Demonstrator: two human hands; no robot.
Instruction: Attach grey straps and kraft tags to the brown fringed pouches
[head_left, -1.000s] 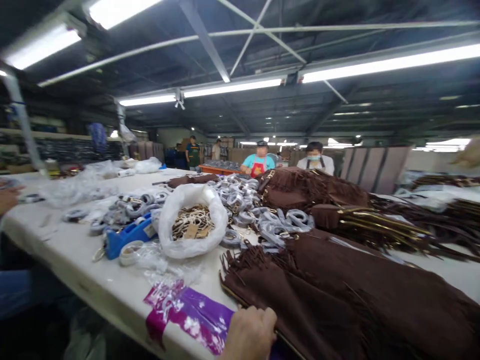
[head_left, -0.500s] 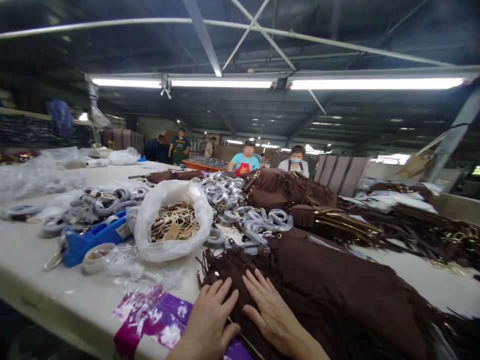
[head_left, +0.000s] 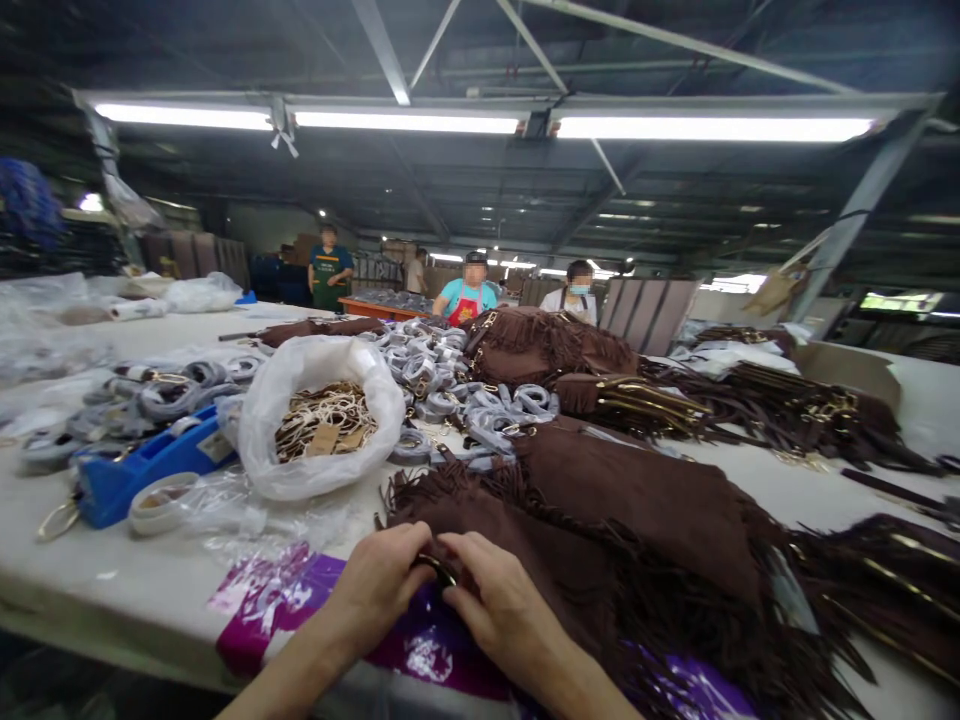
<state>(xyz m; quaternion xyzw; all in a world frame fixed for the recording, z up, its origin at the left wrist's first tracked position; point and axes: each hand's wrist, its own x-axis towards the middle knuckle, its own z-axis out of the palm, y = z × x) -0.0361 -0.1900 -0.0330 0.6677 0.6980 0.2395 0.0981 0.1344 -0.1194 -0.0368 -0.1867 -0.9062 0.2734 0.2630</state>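
A dark brown suede-like bag with fringes [head_left: 495, 530] lies at the front of the table. My left hand [head_left: 384, 578] pinches its near edge, fingers curled. Beside it my right hand [head_left: 499, 598] is closed on the same edge, a short gap away. A shiny dark-gold strip [head_left: 437, 568], which looks like the zip, shows curved between my hands. My fingertips are partly hidden. Under the near edge is purple-and-white plastic sheeting [head_left: 427, 655]. A second brown fringed bag [head_left: 637, 490] lies against the first on the right.
Left of the bags stand a plastic bag of corded tags [head_left: 322, 420], a blue tape dispenser [head_left: 157, 465] and a tape roll [head_left: 163, 503]. Wrapped grey strap coils [head_left: 427, 365] lie beyond. More brown bags [head_left: 555, 345] are piled behind. Several people, including one in a red apron [head_left: 466, 300], are across the table.
My hands were lying flat on the bag with fingers spread. They have drawn back to its near edge and closed on it, and the edge is now lifted. The view has shifted right and down.
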